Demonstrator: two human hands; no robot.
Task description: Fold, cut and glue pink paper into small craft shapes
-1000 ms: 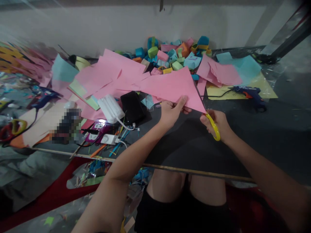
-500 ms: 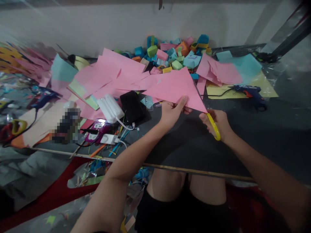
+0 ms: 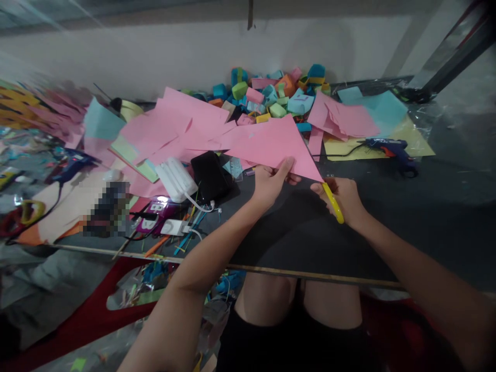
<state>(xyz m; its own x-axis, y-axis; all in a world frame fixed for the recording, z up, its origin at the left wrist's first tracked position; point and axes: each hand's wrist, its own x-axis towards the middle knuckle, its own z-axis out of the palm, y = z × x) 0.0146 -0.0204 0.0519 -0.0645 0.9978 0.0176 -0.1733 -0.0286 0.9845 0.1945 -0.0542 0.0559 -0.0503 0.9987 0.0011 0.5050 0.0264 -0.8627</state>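
Observation:
My left hand (image 3: 273, 181) pinches the lower edge of a pink sheet of paper (image 3: 275, 142), thumb on top and fingers underneath. The sheet is held above the dark table (image 3: 279, 227) and tapers to a corner at the right. Around the yellow handle of a pair of scissors (image 3: 333, 202) my right hand (image 3: 344, 199) is closed. The scissors touch the paper at that right corner; their blades are mostly hidden by the sheet, so how far apart they stand does not show.
Small folded paper pieces (image 3: 267, 98) are heaped by the wall, beside loose pink sheets (image 3: 170, 119). A blue glue gun (image 3: 395, 150) lies right on yellow paper (image 3: 344, 150). Left are a white power bank (image 3: 176, 178), a black device (image 3: 211, 175), a purple power strip (image 3: 157, 214) and another glue gun (image 3: 73, 164).
The whole view has shifted slightly, with the table's back edge lower in the picture. Both hands keep their holds on the paper and scissors, and the scissors remain at the paper's right corner.

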